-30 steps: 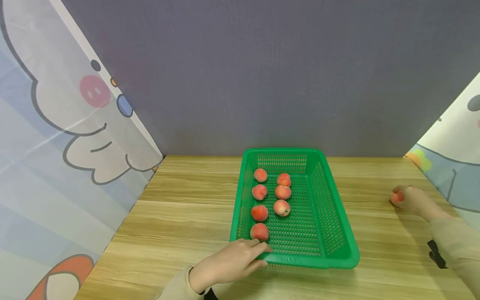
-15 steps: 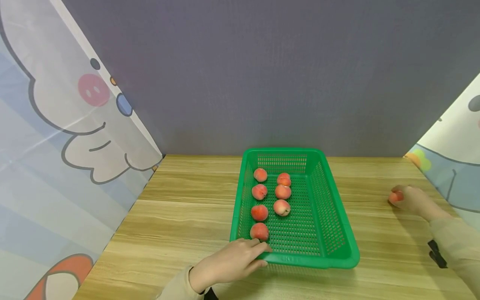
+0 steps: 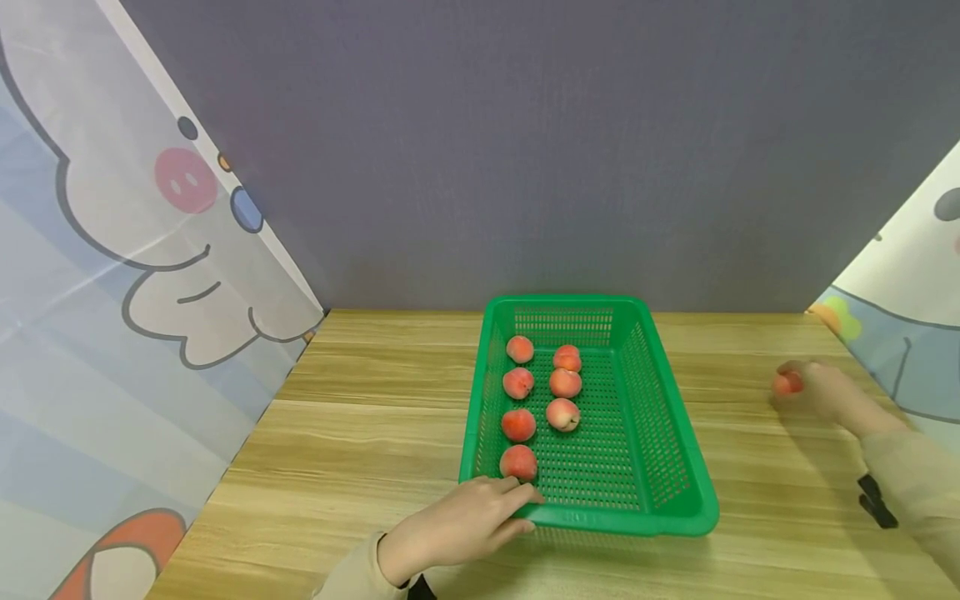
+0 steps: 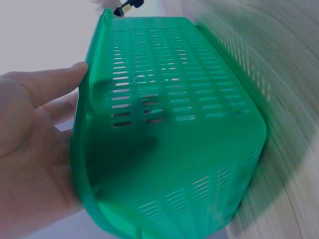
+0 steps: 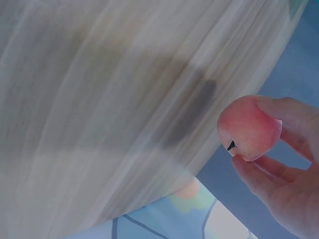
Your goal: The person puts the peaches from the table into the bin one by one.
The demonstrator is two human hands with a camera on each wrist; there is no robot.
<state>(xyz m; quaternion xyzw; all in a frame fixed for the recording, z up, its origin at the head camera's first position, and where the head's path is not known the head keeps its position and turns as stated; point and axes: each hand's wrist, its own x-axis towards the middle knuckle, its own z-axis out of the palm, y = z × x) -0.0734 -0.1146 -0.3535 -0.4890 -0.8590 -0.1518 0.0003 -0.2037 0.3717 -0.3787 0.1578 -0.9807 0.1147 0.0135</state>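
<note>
A green slotted plastic basket (image 3: pixel 622 522) stands on the wooden table, with several peaches in its left and middle parts. One column of peaches (image 3: pixel 519 426) lines the left wall; a second column (image 3: pixel 563 415) lies beside it, and the basket's right side shows bare floor. My left hand (image 3: pixel 465 521) grips the near rim at the left corner; the left wrist view has its thumb (image 4: pixel 55 84) against the rim's outer face, fingers partly hidden behind. Far to the right, my right hand (image 3: pixel 828 398) pinches a peach (image 5: pixel 249 127) between thumb and fingers, stem end showing.
A grey panel (image 3: pixel 480 167) rises along the table's back edge. Cartoon-printed sheets (image 3: pixel 225 275) flank the table at left and right. Bare wood (image 3: pixel 738 467) lies between the basket and my right arm.
My right hand has shifted slightly left and up in the head view with the peach, and now looks blurred. The left hand and basket have stayed put.
</note>
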